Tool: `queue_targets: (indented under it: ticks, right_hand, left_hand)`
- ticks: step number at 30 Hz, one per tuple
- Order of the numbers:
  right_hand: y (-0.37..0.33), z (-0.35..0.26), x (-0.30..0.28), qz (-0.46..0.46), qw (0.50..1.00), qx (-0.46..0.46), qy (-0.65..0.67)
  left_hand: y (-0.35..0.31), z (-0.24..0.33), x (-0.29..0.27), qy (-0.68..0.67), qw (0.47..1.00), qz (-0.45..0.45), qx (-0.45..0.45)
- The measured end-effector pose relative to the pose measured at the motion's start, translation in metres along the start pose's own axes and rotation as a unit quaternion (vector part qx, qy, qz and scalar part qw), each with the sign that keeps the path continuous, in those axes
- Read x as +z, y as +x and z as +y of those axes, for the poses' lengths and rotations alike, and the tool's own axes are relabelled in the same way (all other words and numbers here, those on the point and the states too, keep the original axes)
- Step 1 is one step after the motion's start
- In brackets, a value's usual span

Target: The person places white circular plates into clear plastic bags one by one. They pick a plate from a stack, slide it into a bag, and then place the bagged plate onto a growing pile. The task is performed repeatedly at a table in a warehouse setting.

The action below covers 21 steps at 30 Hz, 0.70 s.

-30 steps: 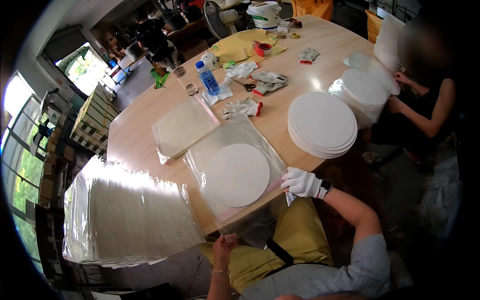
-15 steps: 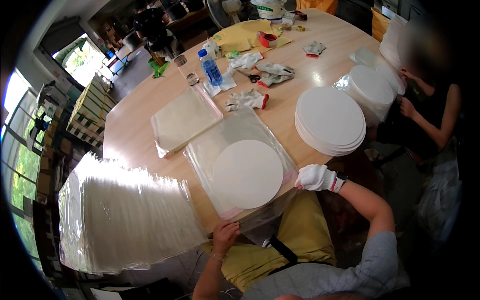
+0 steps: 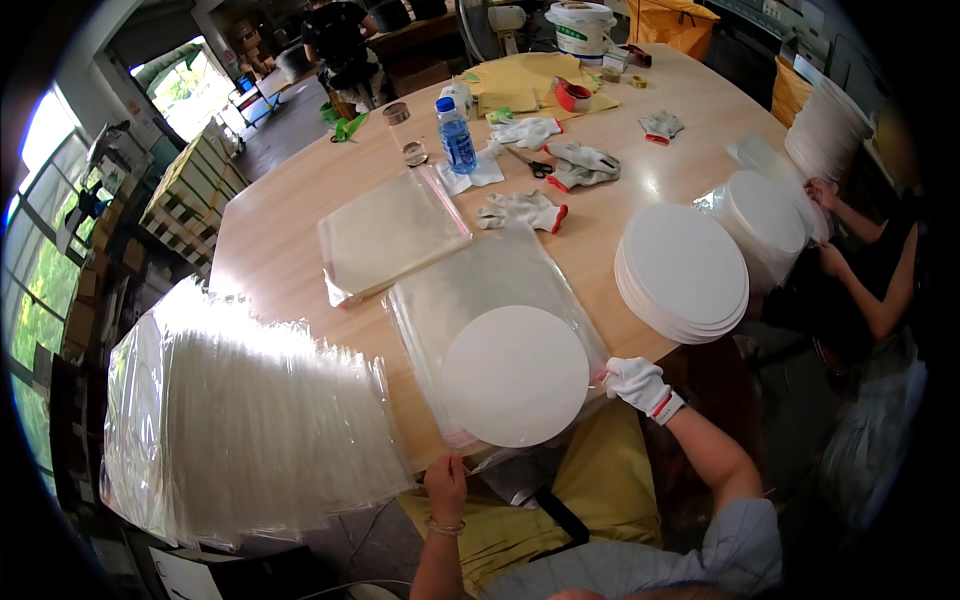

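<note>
The bare left hand pinched the bag at its near corner, lower centre of the frame; the gloved right hand gripped its right corner. Between them, near mid-frame, the disc reached further over the pink strip than a second before — seemingly across the bag's mouth.

The disc looks matt, like smooth card. Under the disc, the bag is glossy plastic; right of the disc, the worn glove seems matt cloth.
</note>
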State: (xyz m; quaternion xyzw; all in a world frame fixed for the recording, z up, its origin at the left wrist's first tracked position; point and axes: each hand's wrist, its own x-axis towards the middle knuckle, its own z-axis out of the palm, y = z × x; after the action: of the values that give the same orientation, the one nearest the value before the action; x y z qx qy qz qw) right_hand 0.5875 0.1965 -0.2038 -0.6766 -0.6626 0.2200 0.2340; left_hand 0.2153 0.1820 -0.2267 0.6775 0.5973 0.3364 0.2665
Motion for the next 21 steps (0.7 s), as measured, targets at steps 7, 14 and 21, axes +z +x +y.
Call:
queue_targets:
  ticks: [7,14,21]
  right_hand:
    - [0.005,-0.023,0.003,0.013,0.997,0.082,0.009]
    - [0.001,-0.004,0.032,0.077,0.972,-0.018,-0.221]
    - [0.001,0.003,0.032,0.078,0.962,-0.055,-0.254]
  left_hand:
    - [0.004,0.001,0.008,0.146,0.988,0.058,0.0]
    - [0.013,0.004,0.01,0.2,0.978,0.05,-0.032]
    - [0.011,0.031,-0.01,0.183,0.977,0.014,-0.11]
